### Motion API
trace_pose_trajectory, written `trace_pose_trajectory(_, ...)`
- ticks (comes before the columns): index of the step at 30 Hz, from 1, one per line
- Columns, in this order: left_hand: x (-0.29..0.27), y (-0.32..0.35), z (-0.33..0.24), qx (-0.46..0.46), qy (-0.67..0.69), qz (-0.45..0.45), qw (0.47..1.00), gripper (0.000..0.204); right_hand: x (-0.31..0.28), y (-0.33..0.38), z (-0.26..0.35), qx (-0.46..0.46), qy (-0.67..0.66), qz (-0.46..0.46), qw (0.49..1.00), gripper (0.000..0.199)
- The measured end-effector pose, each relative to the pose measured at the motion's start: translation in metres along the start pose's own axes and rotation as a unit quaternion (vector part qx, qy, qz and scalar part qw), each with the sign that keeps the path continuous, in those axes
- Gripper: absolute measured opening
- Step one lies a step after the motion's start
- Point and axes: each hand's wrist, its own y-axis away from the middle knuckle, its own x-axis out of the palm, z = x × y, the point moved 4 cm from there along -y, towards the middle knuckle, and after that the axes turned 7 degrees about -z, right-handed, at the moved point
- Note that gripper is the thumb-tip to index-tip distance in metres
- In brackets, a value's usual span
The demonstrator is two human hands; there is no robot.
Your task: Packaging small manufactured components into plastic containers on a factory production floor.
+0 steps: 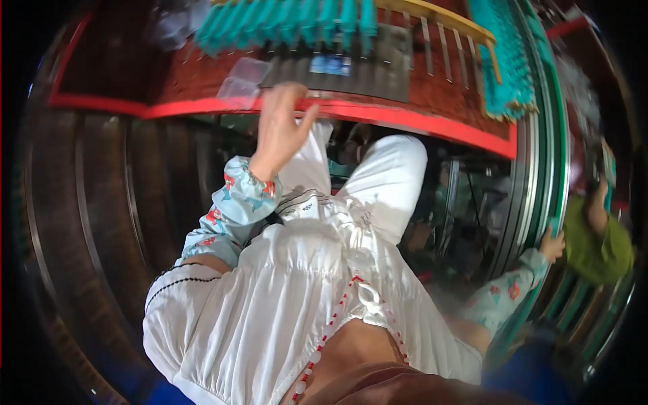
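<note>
My left hand (280,128) hovers by the red front edge of the workbench, thumb spread from the fingers and nothing visible in it. The fingertips are blurred. Beside it lies a clear plastic box (244,79). Out to the right, my right hand (553,246) is closed at the green metal rail, its fingers around a small teal piece (555,225), mostly hidden. Ahead on the bench, a row of slim teal pieces (290,23) hangs over a yellow rack (439,13) with bare metal pins. More teal pieces (506,61) are stacked at its right end.
A dark grey ridged plate (385,64) with a blue label lies under the rack. The red bench rim (418,125) crosses above my knees. Green and silver rails (550,135) run along the right. Beyond them sits a person in an olive top (597,243). Dark slats (101,202) fill the left.
</note>
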Motion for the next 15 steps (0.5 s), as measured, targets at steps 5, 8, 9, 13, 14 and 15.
trace_pose_trajectory(5, -0.026, -0.005, 0.096, -0.060, -0.306, -0.103, 0.945, 0.079, -0.131, 0.049, 0.188, -0.161, -0.398, -0.144, 0.892, 0.030)
trace_pose_trajectory(8, -0.029, -0.003, 0.114, -0.109, -0.218, -0.036, 0.969, 0.086, -0.255, 0.149, 0.351, -0.310, -0.587, 0.017, 0.747, 0.027)
trace_pose_trajectory(9, -0.031, -0.001, 0.099, -0.099, -0.195, -0.030, 0.975, 0.085, -0.279, 0.186, 0.394, -0.296, -0.649, 0.139, 0.687, 0.022)
trace_pose_trajectory(13, -0.013, 0.026, 0.026, -0.059, -0.031, 0.044, 0.997, 0.088, -0.347, 0.306, 0.503, -0.178, -0.813, 0.360, 0.422, 0.047)
trace_pose_trajectory(14, -0.008, 0.038, 0.032, -0.140, 0.136, 0.052, 0.979, 0.085, -0.360, 0.314, 0.511, -0.113, -0.848, 0.399, 0.331, 0.042)
trace_pose_trajectory(15, -0.001, 0.050, 0.039, -0.217, 0.299, 0.060, 0.927, 0.082, -0.357, 0.315, 0.514, -0.110, -0.848, 0.397, 0.334, 0.042)
